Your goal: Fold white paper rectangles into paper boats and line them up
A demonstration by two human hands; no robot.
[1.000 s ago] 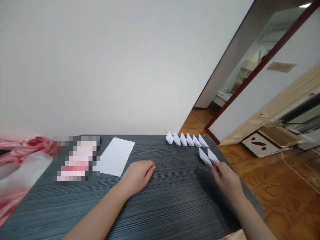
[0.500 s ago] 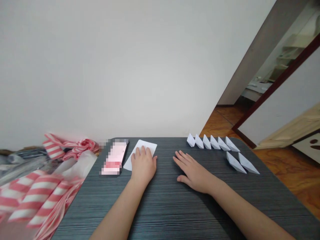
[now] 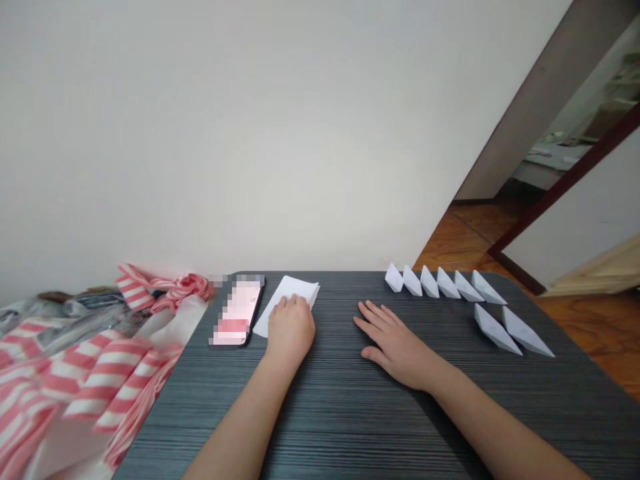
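**Left hand on the white paper beside the phone**

The phone (image 3: 236, 312) lies near the far edge of the dark, streaked table (image 3: 350, 420) with its screen blurred out. Every place below is given from it.

Just to the right of the phone, close along its long side, lies the white paper (image 3: 297, 290). It is flat on the table and slanted much as the phone is. The left hand (image 3: 290, 330) rests on the near part of that paper, so only the far end and a strip on the phone's side show. Its fingers are close together and bent, with the tips down on the sheet. Whether they pinch an edge or only press on it cannot be told.

Farther right of the phone, past the paper and apart from it, the right hand (image 3: 395, 341) lies palm down on bare table. Its fingers are straight and a little spread, angled toward the far edge, and they hold nothing.

Well to the right of the phone, along the same far edge, a row of six folded paper shapes (image 3: 443, 283) stands side by side, white and pointed. Two larger-looking folded pieces (image 3: 513, 330) lie just nearer than the right end of that row.

To the left of the phone, touching or just off the table's edge, is a heap of red-and-white striped fabric (image 3: 90, 373). Behind the phone rises a plain pale wall (image 3: 250, 133). Far to the right are an open doorway (image 3: 575, 147) and a wooden floor (image 3: 590, 327).
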